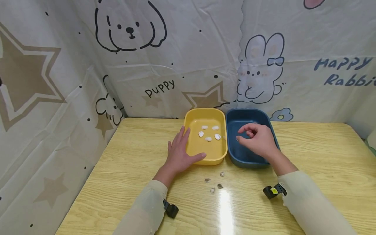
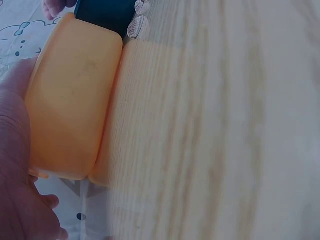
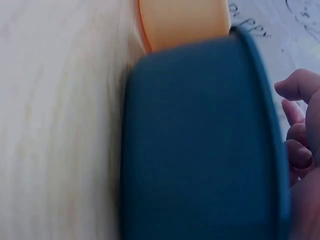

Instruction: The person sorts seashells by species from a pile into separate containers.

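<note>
In the head view my left hand (image 1: 180,158) spreads across the near left corner of a yellow tray (image 1: 224,153), fingers along its left side and thumb over the front rim. Several small white shells (image 1: 208,139) lie inside this tray. My right hand (image 1: 258,140) hovers above a blue tray (image 1: 248,164), its thumb and index finger apart and the other fingers curled in. No object shows clearly between those fingertips. The right wrist view has the right hand (image 3: 302,135) beyond the blue tray's wall. On the table in front lie several small brownish shells (image 1: 220,186).
Both trays stand side by side, touching, near the back of the wood-grain table (image 1: 141,150). A printed cloth (image 1: 176,65) hangs directly behind them and along the left side. Dark wrist cameras (image 1: 171,210) sit on both sleeves.
</note>
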### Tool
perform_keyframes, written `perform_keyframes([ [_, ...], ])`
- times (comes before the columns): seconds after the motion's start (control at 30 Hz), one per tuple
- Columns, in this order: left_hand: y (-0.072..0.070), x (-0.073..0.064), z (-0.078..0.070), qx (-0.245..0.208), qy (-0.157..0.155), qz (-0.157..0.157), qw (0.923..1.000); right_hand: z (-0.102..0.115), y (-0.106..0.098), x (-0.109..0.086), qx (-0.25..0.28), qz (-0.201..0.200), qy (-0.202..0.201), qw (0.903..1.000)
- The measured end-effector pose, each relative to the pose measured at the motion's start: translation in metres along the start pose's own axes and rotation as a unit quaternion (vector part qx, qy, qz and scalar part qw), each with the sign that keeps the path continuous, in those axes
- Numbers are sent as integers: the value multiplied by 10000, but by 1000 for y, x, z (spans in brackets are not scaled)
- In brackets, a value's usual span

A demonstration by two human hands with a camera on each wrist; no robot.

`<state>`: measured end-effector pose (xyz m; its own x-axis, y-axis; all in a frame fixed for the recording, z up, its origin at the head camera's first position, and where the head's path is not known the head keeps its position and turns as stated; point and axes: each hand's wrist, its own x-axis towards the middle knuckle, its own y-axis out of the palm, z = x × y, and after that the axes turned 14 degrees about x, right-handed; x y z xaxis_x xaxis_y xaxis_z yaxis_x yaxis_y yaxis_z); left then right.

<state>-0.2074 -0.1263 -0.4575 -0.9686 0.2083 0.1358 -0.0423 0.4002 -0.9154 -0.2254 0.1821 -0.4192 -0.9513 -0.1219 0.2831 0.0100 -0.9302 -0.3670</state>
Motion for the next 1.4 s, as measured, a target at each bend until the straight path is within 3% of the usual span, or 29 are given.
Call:
perform_keyframes([
  [0.37, 0, 0, 1, 25, -10, -24, 10000, 24, 18, -42, 248, 536, -701, 9958],
  [0.67, 0, 0, 1, 42, -21, -38, 10000, 23, 36, -74, 608, 970, -1244, 9856],
  [1.13, 0, 0, -1, 4, -19, -40, 10000, 8, 55, -96, 533, 1547, -298, 9861],
  [1.4, 1, 0, -1, 79, 1, -59, 10000, -3, 64, -101, 471, 1648, -375, 9845],
])
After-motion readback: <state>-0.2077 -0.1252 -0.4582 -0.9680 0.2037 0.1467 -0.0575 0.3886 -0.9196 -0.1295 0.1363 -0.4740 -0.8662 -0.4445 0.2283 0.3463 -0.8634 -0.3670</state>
